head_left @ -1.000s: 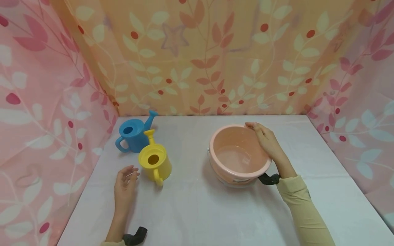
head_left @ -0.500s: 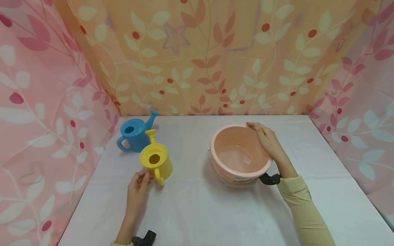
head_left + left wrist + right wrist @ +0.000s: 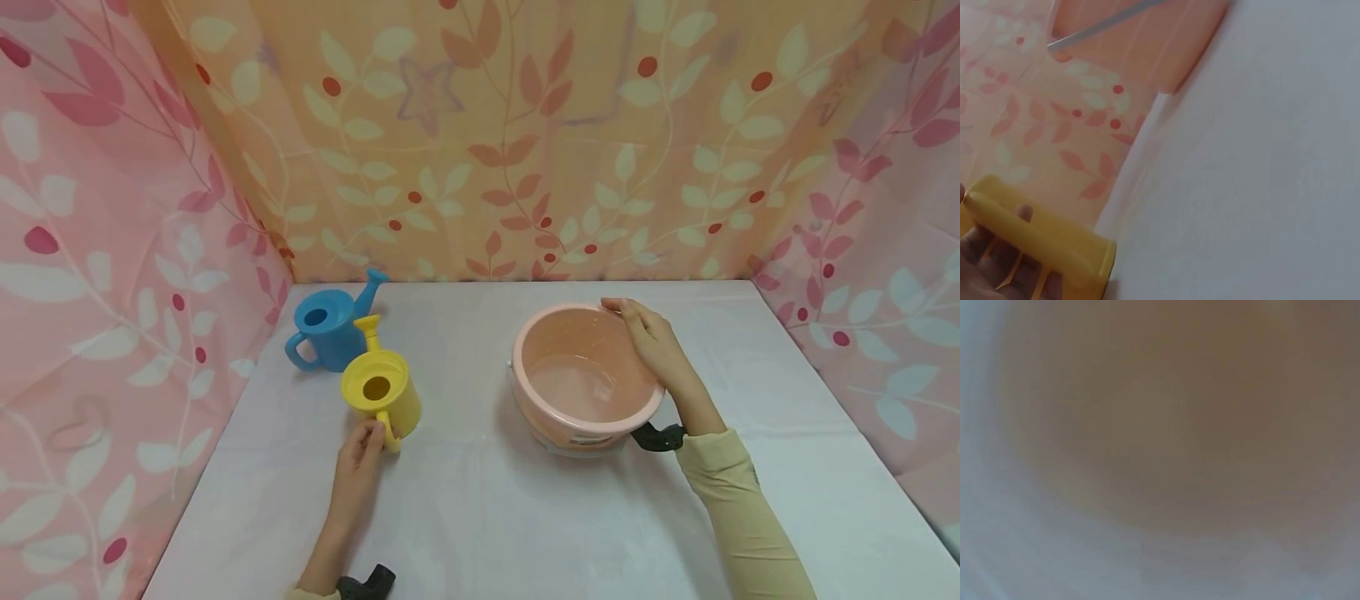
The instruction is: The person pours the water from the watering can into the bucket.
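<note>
My left hand (image 3: 358, 467) holds the handle of the yellow watering can (image 3: 405, 404), which stands upright on the table. In the left wrist view, the fingers (image 3: 1007, 265) pass between the can's handle and body. My right hand (image 3: 654, 346) rests along the right rim of a peach-pink bucket (image 3: 528, 400), fingers stretched toward the far edge; its thumb is hidden. Shiny reflections show at the bucket's bottom; whether it holds water I cannot tell. The right wrist view is a blurred close-up of a brownish surface.
A blue watering can (image 3: 333, 333) stands just behind the yellow one, its spout toward the back right. The white-covered table (image 3: 465, 525) is bounded by a yellow floral cloth (image 3: 495, 167) behind and pink floral cloths on both sides.
My left hand has moved right from beside the yellow watering can and taken hold of its handle. The right hand, the bucket and both cans stay in place.
</note>
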Demonstrator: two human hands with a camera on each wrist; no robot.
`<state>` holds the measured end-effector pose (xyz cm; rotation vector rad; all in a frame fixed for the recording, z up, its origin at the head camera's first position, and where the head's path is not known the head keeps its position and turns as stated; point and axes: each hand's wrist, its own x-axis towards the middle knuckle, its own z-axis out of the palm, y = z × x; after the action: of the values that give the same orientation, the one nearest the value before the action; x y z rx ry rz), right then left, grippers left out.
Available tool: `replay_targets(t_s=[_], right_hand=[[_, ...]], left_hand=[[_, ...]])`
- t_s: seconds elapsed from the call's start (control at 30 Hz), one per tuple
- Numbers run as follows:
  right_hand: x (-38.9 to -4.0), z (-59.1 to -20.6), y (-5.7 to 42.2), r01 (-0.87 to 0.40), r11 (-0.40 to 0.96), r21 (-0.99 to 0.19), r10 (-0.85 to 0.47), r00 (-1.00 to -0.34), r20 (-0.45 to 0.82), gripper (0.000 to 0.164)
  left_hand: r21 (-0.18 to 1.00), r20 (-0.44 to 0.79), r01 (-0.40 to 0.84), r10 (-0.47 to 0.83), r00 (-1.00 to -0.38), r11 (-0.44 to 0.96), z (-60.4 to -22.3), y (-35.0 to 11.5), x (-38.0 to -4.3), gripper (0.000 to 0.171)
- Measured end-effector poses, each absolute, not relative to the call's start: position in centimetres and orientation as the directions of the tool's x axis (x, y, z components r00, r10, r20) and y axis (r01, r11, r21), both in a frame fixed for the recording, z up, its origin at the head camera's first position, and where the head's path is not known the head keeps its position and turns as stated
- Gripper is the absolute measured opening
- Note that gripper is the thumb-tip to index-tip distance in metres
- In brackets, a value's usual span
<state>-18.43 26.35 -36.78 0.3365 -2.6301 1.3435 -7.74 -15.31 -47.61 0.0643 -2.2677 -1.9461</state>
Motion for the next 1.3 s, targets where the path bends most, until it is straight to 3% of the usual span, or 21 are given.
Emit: replay_targets(t_s=[0.4, 0.67, 1.3], right_hand=[[-18.3, -36.7, 26.6, -0.278, 0.559, -0.781, -0.121, -0.959, 0.256, 0.048], [-18.3, -36.7, 26.5, -0.272, 0.563, -0.781, -0.120, -0.961, 0.248, 0.049], [-18.3, -36.9, 26.4, -0.286, 0.566, -0.773, -0.130, -0.957, 0.259, 0.048]], left_hand=[[0.998, 0.051, 0.045, -0.216, -0.975, 0.031, -47.7, -13.1, -8.2, 0.041], [0.996, -0.085, -0.084, -0.332, -0.939, -0.017, -47.7, -12.5, -8.6, 0.044], [0.997, 0.008, 0.046, -0.486, -0.874, -0.067, -47.2, -14.6, -9.0, 0.043]])
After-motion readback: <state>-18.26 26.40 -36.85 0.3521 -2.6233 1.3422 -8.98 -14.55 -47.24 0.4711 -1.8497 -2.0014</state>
